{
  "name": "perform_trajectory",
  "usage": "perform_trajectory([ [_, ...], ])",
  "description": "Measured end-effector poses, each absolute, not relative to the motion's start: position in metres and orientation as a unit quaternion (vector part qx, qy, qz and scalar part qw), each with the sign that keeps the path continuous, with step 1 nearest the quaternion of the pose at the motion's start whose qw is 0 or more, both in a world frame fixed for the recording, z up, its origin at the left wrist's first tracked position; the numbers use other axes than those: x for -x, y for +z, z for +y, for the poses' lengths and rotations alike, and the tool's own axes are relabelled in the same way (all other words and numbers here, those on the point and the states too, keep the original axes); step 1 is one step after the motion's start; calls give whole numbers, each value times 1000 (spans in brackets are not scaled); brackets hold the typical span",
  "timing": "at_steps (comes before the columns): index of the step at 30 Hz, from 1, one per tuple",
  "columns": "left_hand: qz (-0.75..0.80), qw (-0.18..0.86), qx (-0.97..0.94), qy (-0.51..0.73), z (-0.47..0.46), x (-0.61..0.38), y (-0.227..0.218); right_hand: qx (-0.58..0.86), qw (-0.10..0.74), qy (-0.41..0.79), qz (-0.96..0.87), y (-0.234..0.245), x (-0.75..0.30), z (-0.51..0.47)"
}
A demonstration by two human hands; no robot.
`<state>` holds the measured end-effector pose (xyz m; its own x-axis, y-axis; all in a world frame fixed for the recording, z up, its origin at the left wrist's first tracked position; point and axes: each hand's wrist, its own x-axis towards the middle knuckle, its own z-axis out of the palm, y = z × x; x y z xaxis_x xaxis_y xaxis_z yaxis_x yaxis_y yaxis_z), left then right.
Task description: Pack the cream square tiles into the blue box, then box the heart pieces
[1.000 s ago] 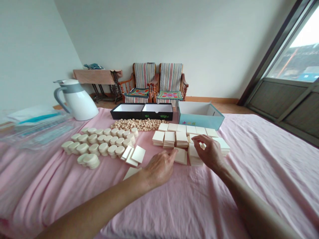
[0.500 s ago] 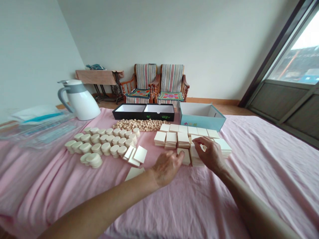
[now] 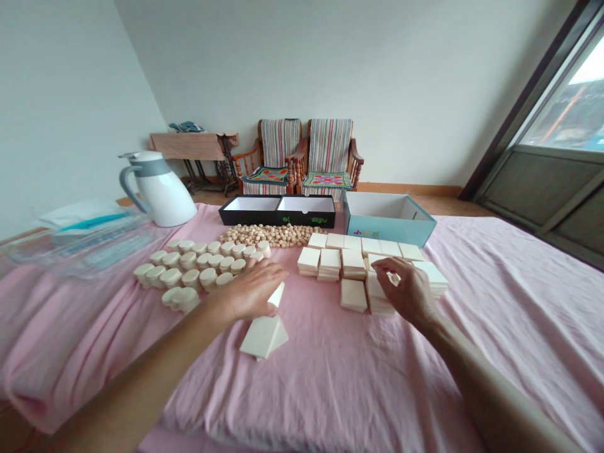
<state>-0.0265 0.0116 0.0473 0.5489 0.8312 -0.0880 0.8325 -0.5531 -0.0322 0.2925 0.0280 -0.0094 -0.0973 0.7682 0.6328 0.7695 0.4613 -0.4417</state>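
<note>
In the head view, much of the arranging looks done: short stacks of square wooden tiles stand in rows on the right of the pink cloth, and round wooden discs stand in close rows of stacks on the left. Less orderly are the overlapping loose tiles lying flat at the near side, below the left hand, with another pale tile partly showing beside its thumb; these appear to be what is left among the squares. The wooden beads lie in a loose heap in front of the black box, just left of the light blue box, and seem unsorted. The left hand reaches over the loose tiles, fingers stretched and thumb lower and apart; it is blurred, and whether it grasps one cannot be told. The right hand is at the near right stacks, its thumb and index finger curled closely towards each other; whether a tile is pinched between them cannot be made out.
</note>
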Motion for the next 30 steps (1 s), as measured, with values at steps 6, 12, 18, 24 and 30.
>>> perform_trajectory([
  [6,495,4,-868,-40,16,32,34,522,426,6,-739,-9,-293,28],
  [12,494,-21,-868,44,15,16,39,516,434,11,-739,-8,-290,27],
  [18,455,2,-888,64,4,-5,46,504,432,21,-747,-4,-285,20],
  [24,423,40,-905,7,10,20,34,494,422,22,-760,-2,-279,14],
  [30,418,57,-907,11,27,24,20,490,421,32,-762,-2,-277,13],
])
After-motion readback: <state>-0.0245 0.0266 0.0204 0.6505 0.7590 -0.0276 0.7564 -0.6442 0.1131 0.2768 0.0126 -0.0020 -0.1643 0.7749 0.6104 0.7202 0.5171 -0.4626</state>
